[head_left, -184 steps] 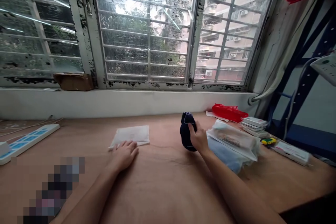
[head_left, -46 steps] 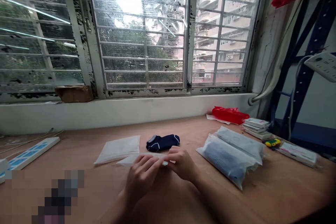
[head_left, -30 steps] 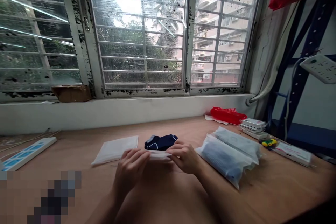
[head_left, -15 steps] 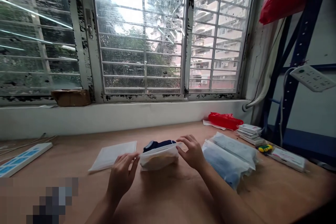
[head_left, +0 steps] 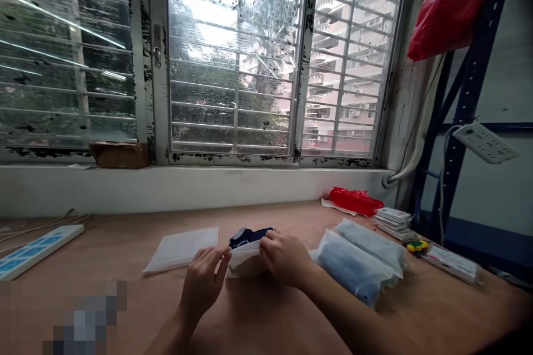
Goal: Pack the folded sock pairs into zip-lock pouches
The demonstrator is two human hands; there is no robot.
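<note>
In the middle of the table, a frosted translucent plastic bag [head_left: 245, 267] stands with its mouth upward. A dark navy folded cloth [head_left: 252, 236] with pale trim sticks out of its opening. My left hand [head_left: 203, 280] pinches the left end of the bag's rim between thumb and fingers. At the right part of the rim is my right hand [head_left: 287, 258], its fingers bent over the edge, closed on the bag and touching or close to the cloth. Its fingertips are partly hidden. An empty-looking flat frosted bag [head_left: 181, 248] lies beyond my left hand.
Two filled frosted bags [head_left: 350, 266] lie right of my right arm. Farther right are stacked small white boxes [head_left: 393, 222], a yellow-green tool [head_left: 416, 246] and red plastic [head_left: 356, 201]. A power strip [head_left: 39, 249] lies at left. Windows and a sill stand behind.
My right hand has moved left and inward along the bag's rim, from its right corner to nearer the cloth. My left hand keeps its pinch. The view has shifted slightly.
</note>
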